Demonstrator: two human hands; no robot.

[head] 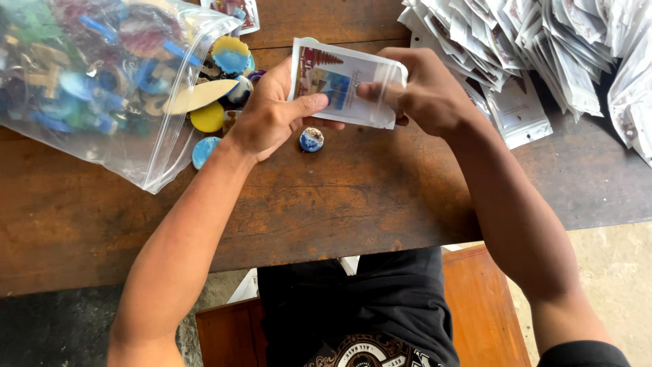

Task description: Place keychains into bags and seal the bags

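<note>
Both hands hold one small clear packet with a printed card inside, lifted just above the brown wooden bench. The left hand is closed on the packet's left edge, thumb laid across the front. The right hand is clamped on the right end, fingers pinching what looks like the open mouth or sealing strip. A small round blue-and-white piece lies on the bench directly beneath the packet, touching neither hand.

To do this well, I judge the left hand should keep the packet flat and steady so the card does not buckle, while the right works along the top edge with an even pinch from one corner to the other.

At upper left a large clear zip bag lies on its side, packed with coloured shaped pieces in blue, green, purple and tan; several loose ones, among them a yellow disc, lie at its mouth. At upper right a heap of similar flat packets is fanned out across the bench
</note>
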